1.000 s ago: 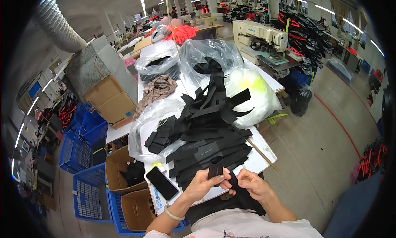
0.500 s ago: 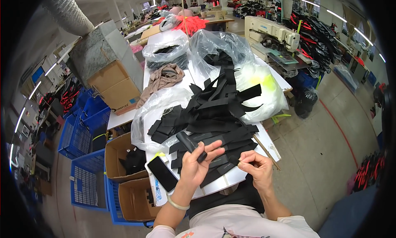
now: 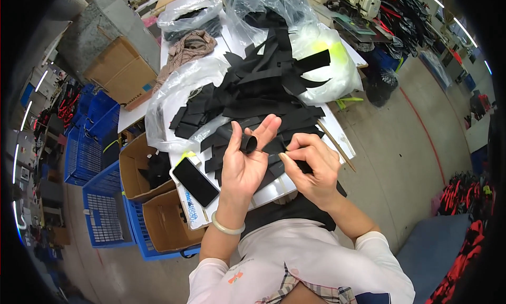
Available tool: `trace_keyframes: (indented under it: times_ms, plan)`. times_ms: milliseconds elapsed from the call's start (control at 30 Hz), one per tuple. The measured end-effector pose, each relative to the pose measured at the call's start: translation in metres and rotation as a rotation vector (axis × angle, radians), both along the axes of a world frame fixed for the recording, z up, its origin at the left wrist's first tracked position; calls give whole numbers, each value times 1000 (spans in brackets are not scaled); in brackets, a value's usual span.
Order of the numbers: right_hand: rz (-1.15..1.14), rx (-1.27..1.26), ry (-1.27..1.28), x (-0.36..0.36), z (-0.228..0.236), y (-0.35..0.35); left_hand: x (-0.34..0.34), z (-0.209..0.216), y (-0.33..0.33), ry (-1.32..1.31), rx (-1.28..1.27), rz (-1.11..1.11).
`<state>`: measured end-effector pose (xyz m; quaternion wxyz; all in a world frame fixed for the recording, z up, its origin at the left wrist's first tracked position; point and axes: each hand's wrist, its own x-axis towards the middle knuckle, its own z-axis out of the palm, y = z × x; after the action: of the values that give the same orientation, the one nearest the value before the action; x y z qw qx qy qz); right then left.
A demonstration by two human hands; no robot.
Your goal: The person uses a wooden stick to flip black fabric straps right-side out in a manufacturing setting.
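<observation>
In my left hand point(image 3: 243, 169), palm up, a hollow black tube-shaped piece point(image 3: 249, 143) rests between the thumb and the fingers. Its round end faces me. Close beside it on the right, my right hand point(image 3: 314, 168) is closed in a pinch, thumb against forefinger; what the fingertips hold is too small to make out. Behind and beneath both hands, black fabric strips point(image 3: 263, 88) lie in a loose heap on the white table point(image 3: 342, 140). A smartphone point(image 3: 195, 181) with a dark screen lies left of my left wrist.
Clear plastic bags point(image 3: 179, 88) and a white bag point(image 3: 337, 77) flank the heap. A thin wooden stick point(image 3: 337, 146) lies along the table's right edge. Open cardboard boxes point(image 3: 166, 219) and blue crates point(image 3: 105, 209) stand at the left. A sewing machine point(image 3: 353, 1) is at the back right.
My hands have come closer together. The black tube has turned from lying slantwise to showing its open end. The view has tipped downward.
</observation>
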<state>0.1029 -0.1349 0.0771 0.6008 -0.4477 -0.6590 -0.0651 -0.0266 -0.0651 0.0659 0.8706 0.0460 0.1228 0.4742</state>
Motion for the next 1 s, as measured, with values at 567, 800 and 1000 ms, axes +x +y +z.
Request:
trace_keyframes:
  times_ms: [567, 800, 1000]
  plan:
    - [270, -392, 290, -13, -19, 11, 17, -15, -19, 226, 344, 146]
    - [264, -799, -89, 1, -35, 2, 11, -39, 0, 94, 244, 164]
    - [635, -883, -261, 17, -43, 46, 18, -40, -9, 12, 289, 47]
